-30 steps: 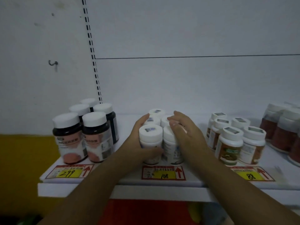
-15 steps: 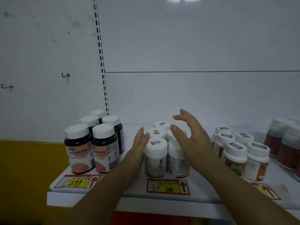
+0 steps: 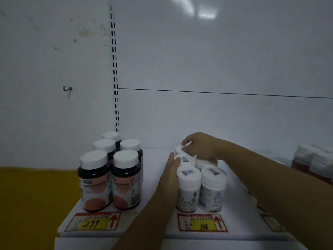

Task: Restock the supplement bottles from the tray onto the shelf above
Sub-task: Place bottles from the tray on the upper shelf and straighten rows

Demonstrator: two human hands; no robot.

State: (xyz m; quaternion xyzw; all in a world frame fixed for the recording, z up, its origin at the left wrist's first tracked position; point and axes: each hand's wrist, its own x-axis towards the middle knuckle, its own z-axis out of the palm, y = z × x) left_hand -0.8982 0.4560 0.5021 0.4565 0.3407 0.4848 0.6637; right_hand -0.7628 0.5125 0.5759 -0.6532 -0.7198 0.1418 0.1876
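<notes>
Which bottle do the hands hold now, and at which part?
The right hand pinches the rearmost white bottle by its cap. The left hand holds nothing; its straight fingers rest against the front white bottle's side.

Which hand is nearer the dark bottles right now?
Left. The left hand lies flat against the left side of the white bottles, in the gap beside the dark bottles. The right hand curls over the cap of the rear white bottle, farther right.

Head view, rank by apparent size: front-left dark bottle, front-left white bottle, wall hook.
1. front-left dark bottle
2. front-left white bottle, at a similar distance to the camera
3. wall hook, smallest, but it is farther back, so its true size is unsure
</notes>
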